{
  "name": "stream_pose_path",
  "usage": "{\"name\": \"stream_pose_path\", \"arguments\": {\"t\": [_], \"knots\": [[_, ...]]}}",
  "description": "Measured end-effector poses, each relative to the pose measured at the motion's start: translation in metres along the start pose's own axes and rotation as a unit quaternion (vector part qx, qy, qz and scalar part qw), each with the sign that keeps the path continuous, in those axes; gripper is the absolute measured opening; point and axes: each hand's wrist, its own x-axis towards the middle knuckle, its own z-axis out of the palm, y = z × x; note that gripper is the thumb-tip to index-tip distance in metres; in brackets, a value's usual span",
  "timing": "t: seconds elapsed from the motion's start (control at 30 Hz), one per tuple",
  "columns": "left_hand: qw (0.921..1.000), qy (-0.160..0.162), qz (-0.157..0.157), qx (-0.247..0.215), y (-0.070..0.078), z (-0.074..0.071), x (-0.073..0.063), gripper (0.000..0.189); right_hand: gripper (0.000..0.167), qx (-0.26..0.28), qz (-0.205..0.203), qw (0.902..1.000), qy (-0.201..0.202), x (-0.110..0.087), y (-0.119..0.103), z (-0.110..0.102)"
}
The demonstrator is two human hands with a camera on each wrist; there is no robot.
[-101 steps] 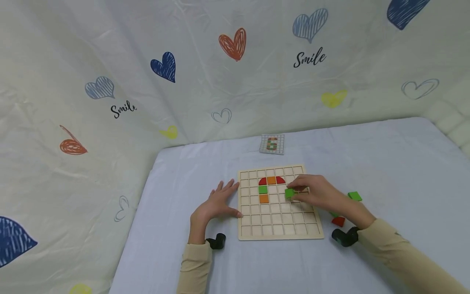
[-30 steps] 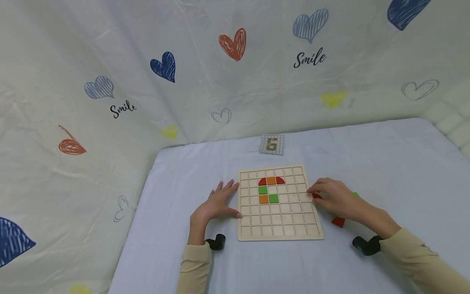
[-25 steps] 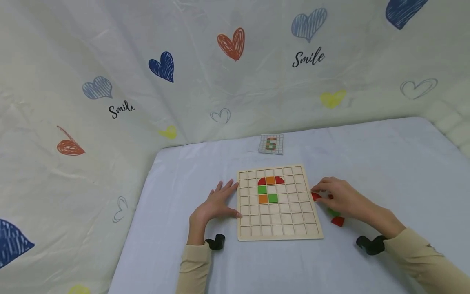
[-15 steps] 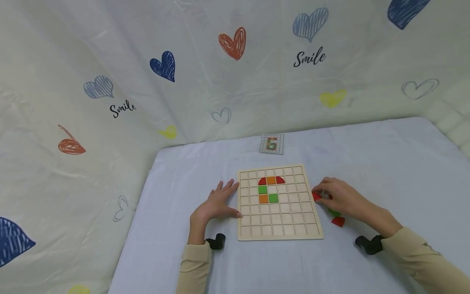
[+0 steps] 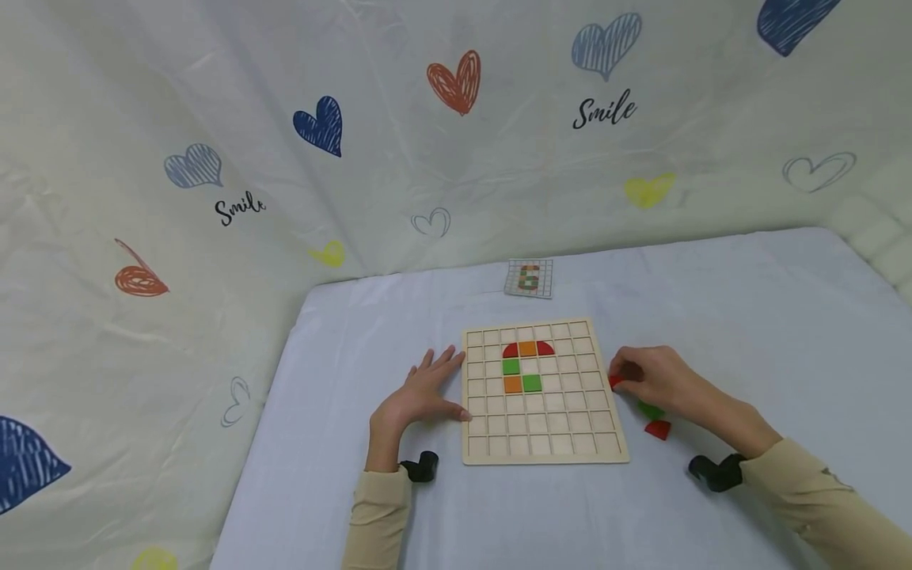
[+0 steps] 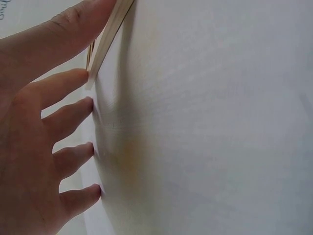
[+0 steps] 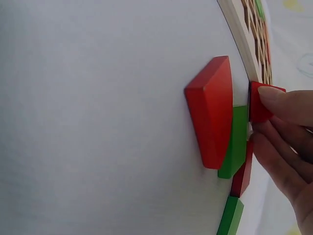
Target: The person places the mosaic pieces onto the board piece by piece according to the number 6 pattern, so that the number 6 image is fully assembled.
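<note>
A wooden grid board (image 5: pixel 499 447) lies on the white cloth. My left hand (image 5: pixel 416 396) has its fingers spread, with thumb and index fingertip against the board's left edge. At the right edge my right hand (image 5: pixel 659 385) pinches a red block (image 7: pixel 259 105) between thumb and fingers; it is mostly covered in the head view. Set into the grid are two red quarter-rounds (image 5: pixel 545 348), an orange square (image 5: pixel 527 349) between them, a green square (image 5: pixel 511 366), a second orange square (image 5: pixel 513 385) and another green square (image 5: pixel 531 383).
Below the right hand lie a loose red quarter-round (image 7: pixel 210 115) and a green block (image 7: pixel 237 142). Farther along are another red block (image 7: pixel 243 171) and a green block (image 7: pixel 230 218). A printed pattern card (image 5: pixel 529 279) lies behind the board, before a heart-print backdrop (image 5: pixel 356 206).
The green square that my right hand held over the board now sits beside the lower orange square. That hand has moved right and pinches a red block. The left hand has stayed put.
</note>
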Motion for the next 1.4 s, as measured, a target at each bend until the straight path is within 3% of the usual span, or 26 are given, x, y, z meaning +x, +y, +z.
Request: {"name": "stream_pose_path", "arguments": {"t": [0.2, 0.4, 0.73, 1.0, 1.4], "knots": [[1.0000, -0.002, 0.002, 0.000, 0.000, 0.001, 0.001, 0.104, 0.022, -0.001, -0.026, 0.9993, 0.025, -0.003, 0.001, -0.005], [1.0000, -0.003, 0.002, -0.001, -0.001, 0.000, 0.000, 0.103, 0.020, 0.032, -0.064, 0.9969, 0.034, 0.002, -0.003, -0.005], [1.0000, -0.003, 0.003, -0.001, -0.003, 0.000, -0.001, 0.103, 0.017, 0.067, -0.078, 0.9947, 0.007, 0.020, -0.017, 0.003], [1.0000, 0.001, 0.004, -0.003, -0.003, -0.001, 0.001, 0.104, 0.013, 0.090, -0.055, 0.9940, -0.030, 0.035, -0.027, 0.015], [1.0000, -0.002, -0.004, 0.000, -0.003, 0.000, 0.003, 0.105, 0.010, 0.079, -0.067, 0.9934, -0.051, 0.051, -0.041, 0.029]]}}
